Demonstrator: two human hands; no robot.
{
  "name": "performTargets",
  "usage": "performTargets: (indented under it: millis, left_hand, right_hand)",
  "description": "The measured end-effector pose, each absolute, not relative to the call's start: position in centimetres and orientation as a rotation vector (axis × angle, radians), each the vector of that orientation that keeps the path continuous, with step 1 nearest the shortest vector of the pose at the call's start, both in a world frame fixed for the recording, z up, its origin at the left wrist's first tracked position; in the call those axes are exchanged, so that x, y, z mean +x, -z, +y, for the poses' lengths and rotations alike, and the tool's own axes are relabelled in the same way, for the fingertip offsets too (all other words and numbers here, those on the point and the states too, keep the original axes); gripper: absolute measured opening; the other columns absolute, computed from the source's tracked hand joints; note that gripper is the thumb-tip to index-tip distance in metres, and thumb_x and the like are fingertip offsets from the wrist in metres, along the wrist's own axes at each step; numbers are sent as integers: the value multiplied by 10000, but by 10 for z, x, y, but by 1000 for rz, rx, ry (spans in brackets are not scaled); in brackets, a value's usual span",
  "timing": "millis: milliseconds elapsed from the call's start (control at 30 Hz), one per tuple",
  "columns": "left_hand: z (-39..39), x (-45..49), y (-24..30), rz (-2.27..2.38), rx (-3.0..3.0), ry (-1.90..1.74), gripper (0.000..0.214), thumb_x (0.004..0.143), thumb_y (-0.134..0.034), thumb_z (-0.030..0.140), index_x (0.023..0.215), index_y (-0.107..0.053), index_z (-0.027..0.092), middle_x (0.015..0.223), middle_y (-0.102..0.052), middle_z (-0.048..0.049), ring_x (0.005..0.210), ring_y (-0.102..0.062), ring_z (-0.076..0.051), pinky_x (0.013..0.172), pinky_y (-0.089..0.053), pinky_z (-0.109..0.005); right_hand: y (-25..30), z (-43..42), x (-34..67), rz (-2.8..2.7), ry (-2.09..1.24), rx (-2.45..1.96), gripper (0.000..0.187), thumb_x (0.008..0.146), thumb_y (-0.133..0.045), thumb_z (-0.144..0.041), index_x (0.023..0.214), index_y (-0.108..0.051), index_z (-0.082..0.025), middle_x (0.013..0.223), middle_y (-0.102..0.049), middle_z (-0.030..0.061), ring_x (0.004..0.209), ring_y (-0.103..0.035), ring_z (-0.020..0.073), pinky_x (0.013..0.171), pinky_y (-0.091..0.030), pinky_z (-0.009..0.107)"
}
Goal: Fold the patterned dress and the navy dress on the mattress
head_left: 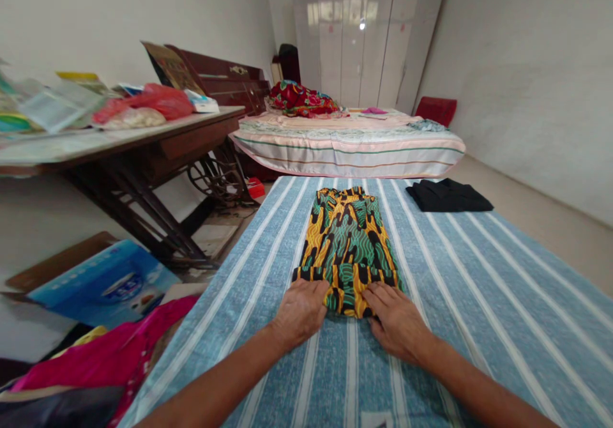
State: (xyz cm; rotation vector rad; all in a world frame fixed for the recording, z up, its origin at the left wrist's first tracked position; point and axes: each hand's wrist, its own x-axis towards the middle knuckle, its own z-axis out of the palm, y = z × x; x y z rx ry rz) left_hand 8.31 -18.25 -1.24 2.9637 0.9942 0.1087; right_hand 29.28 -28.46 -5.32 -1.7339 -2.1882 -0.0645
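Note:
A patterned shirt (pixel 347 233) in black, green and yellow lies in a long narrow shape on the blue striped cloth (pixel 268 268). Its near end is turned up in a fold across the width. At the left corner of this fold, my left hand (pixel 302 310) has its fingers closed on the fabric. My right hand (pixel 395 319) grips the right corner, fingers on top and thumb lower down by the cloth. The parts of the fingers under the fabric are hidden. A folded black garment (pixel 449 195) rests at the far right of the cloth.
Beyond the striped surface stands a bed (pixel 345 150) with a red floral bundle (pixel 301 99). A sewing machine table (pixel 191 124) with bags and papers is along the left wall. Pink cloth (pixel 110 345) and a blue box (pixel 110 284) lie low at the left.

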Motion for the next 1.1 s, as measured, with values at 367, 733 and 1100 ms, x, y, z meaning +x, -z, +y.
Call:
performTargets:
  millis: [367,733,1100]
  left_hand:
    - [-178,77,14,839,2998,-99,389,740,-488,81,1118,-488,169,1041,-614,-78,985,-550,-238,864,-414,-369]
    - [-163,90,-12,974,2917,20,358,695,-440,-20,945,-580,195,949,-648,-40,950,-580,-192,842,-440,-295]
    - [-224,69,-76,763,2979,52,308,719,-463,22,934,-563,220,935,-638,-20,883,-569,-188,815,-439,-310]
  right_hand:
    - [70,-272,296,-2157,286,-1735,472,745,-432,14,1170,-554,-151,1143,-597,120,1099,-497,236,945,-397,379]
    - [7,-253,309,-2171,-258,-1927,277,742,-445,-26,851,-636,-194,871,-650,34,886,-584,157,735,-392,217]
    - [-55,-313,311,-2309,-260,-1702,238,733,-456,-27,795,-610,-197,793,-640,20,788,-589,152,679,-387,231]
